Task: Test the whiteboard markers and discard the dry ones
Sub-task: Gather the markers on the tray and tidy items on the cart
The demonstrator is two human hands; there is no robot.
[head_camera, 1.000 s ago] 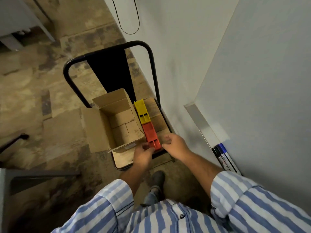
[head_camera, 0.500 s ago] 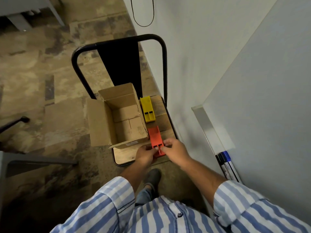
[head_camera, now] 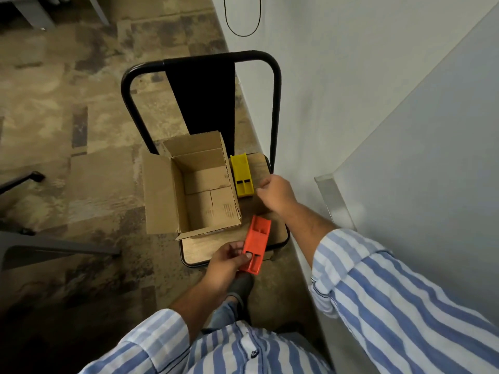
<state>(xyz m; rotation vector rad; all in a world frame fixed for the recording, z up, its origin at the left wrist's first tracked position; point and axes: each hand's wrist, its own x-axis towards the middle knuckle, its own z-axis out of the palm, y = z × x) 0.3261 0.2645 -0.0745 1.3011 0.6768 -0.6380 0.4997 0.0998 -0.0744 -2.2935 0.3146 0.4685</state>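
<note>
Yellow tray (head_camera: 242, 176) lies lengthwise just left of our loosely curled, empty right hand (head_camera: 275, 194); our left hand (head_camera: 229, 261) pinches the orange tray (head_camera: 256, 245).

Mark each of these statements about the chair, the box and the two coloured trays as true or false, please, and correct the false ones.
1. The left hand holds the orange tray. True.
2. The cardboard box is closed with tape. False: its flaps stand open and the inside shows.
3. The yellow tray lies on the chair seat, to the right of the box. True.
4. The right hand grips the yellow tray. False: it is near that tray, with loosely curled fingers, and holds nothing.
5. Markers fill the box. False: no marker shows inside it.
</note>
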